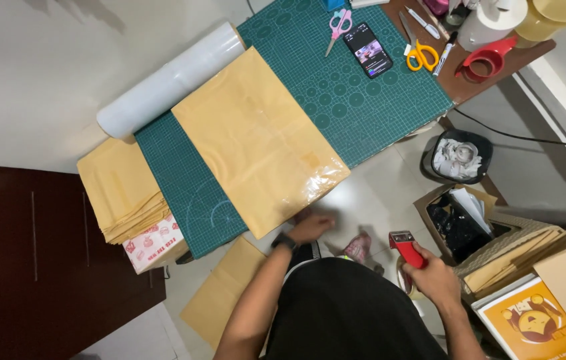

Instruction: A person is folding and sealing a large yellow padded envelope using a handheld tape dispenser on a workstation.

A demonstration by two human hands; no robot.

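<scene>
Right hand [435, 275] grips a red tape dispenser [406, 248]; left hand [311, 228], loosely curled, touches the brown paper [259, 140] edge.

The room is evenly lit from overhead, bright enough that colours read cleanly. A soft grey shadow falls across the pale wall at the top left corner. The glossy white roll of plastic film [171, 79] along the far edge of the green cutting mat [363, 100] shows a mild sheen, and the clear-wrapped tan paper sheet [259, 140] glints faintly near its lower corner. The wide lens bends straight lines towards the edges. The focus is crisp.
</scene>
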